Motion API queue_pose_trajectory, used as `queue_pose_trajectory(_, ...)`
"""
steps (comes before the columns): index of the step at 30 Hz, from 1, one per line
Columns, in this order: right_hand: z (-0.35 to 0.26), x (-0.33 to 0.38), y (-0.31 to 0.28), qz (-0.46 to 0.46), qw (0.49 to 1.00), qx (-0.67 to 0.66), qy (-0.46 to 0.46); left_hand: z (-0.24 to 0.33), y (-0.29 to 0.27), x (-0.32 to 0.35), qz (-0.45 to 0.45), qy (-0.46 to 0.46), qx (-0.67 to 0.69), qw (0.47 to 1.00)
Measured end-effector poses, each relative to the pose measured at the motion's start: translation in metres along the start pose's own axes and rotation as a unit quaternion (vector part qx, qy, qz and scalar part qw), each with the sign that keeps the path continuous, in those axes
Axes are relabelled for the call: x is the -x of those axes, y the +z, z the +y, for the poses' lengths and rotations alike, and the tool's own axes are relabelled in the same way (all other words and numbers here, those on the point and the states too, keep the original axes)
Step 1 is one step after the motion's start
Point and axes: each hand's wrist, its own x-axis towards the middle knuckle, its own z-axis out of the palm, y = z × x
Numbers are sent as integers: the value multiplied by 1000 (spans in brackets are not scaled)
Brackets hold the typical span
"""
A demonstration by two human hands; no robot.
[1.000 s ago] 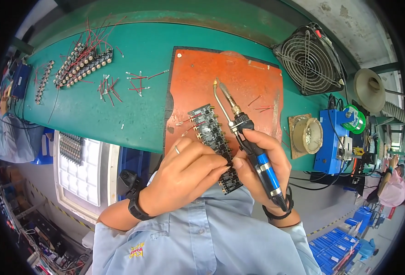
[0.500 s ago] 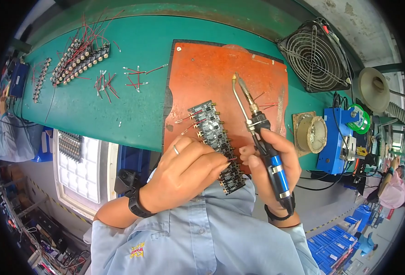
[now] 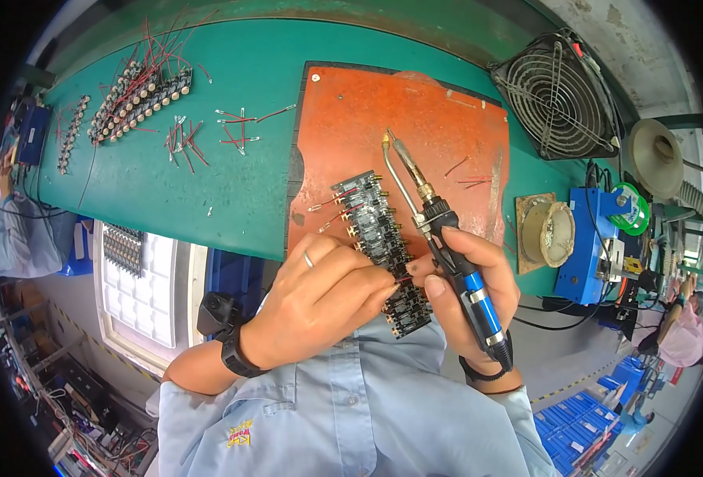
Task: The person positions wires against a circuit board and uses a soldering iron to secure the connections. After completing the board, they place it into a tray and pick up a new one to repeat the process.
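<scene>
In my right hand (image 3: 478, 290) is a blue-and-black soldering iron (image 3: 478, 298) with a solder feed tube along its shaft. Its tip points up and away, over the orange mat and apart from the board. A long black circuit board (image 3: 371, 222) lies slanted between my hands, its near end beyond the mat edge. My left hand (image 3: 319, 286) is closed in a pinch over the board's middle, at a short red wire (image 3: 404, 279). The right fingertips meet this wire from the other side. Two red wires (image 3: 337, 199) with pale ends stick out at the board's far left.
An orange mat (image 3: 415, 103) lies on the green table (image 3: 240, 191). Loose red wires (image 3: 184, 143) and finished-looking board strips (image 3: 145, 103) sit at left. A black fan (image 3: 554, 99), round tip-cleaning pot (image 3: 556, 234) and blue solder feeder (image 3: 582, 254) stand at right.
The soldering iron's tip has swung left. My right fingertips have come in toward the left fingertips, and the red wire now shows between them. The left hand stays almost still.
</scene>
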Motion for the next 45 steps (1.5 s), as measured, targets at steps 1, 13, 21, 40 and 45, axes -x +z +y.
queue_pose_trajectory(1,0,1,2,37,999,-24,9,-1,-2,0,-5,-4,-15,1000)
queue_pose_trajectory(13,-6,22,-52,44,992,69,-95,-19,-8,-18,-2,-52,-175,983)
queue_pose_trajectory(21,-11,15,-49,-24,983,143,-109,-19,-7,-18,-13,-69,-169,983)
queue_pose_trajectory(40,-19,7,-46,-89,969,214,-87,-20,-9,-20,-31,-83,-155,984)
queue_pose_trajectory(45,-29,-1,-44,-129,949,258,-127,-21,-8,-21,-33,-86,-152,984)
